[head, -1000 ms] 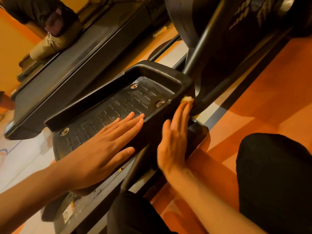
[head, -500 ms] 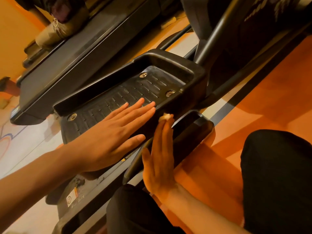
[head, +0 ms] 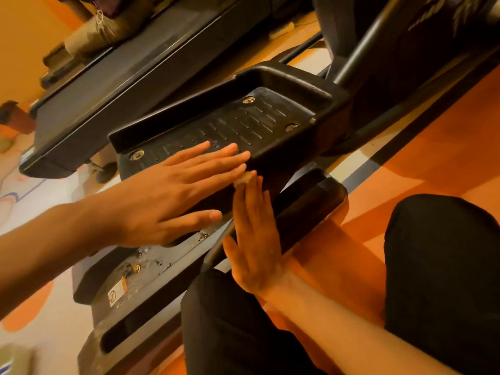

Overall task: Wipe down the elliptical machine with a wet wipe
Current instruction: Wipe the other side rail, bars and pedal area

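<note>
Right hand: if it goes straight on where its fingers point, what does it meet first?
Probably the left hand, whose little finger lies on the pedal edge just beyond the wipe under the fingertips of the right hand; depth is unclear.

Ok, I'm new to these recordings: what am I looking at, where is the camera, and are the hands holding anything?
There is one view, from a camera worn on the person's head, looking down at their own two hands. The black ribbed tray is the foot pedal of an elliptical machine. The left hand lies flat on its tread, fingers straight. The right hand presses flat against the pedal's near side wall, with a small pale wad, apparently the wet wipe, under its fingertips. The dark shapes below are the person's knees.
</note>
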`<action>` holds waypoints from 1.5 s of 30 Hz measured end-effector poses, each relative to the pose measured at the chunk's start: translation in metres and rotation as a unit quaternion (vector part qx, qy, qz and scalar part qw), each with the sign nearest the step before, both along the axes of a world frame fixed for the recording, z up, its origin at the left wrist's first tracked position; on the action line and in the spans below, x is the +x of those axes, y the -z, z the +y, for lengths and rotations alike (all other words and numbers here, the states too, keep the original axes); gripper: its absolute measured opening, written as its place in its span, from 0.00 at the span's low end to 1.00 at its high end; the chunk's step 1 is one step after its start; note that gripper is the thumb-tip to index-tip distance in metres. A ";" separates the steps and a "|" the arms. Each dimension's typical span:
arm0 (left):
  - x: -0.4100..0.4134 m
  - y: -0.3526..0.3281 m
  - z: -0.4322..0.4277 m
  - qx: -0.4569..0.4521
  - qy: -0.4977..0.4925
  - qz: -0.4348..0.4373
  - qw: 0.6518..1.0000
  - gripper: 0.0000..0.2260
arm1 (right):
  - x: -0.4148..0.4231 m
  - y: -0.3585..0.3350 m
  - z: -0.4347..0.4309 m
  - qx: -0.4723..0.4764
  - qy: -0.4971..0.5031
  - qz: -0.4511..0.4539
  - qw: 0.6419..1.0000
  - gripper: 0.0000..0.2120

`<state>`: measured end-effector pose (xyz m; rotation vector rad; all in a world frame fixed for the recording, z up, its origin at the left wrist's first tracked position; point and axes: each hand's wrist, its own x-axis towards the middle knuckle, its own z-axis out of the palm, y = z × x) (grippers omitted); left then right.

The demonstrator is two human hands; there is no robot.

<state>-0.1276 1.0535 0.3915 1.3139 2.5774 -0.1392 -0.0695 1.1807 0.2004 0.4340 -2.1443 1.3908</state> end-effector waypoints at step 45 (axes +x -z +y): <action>0.012 0.009 -0.003 0.104 -0.072 -0.065 0.990 0.36 | -0.043 0.023 0.033 0.042 0.084 0.051 0.994 0.33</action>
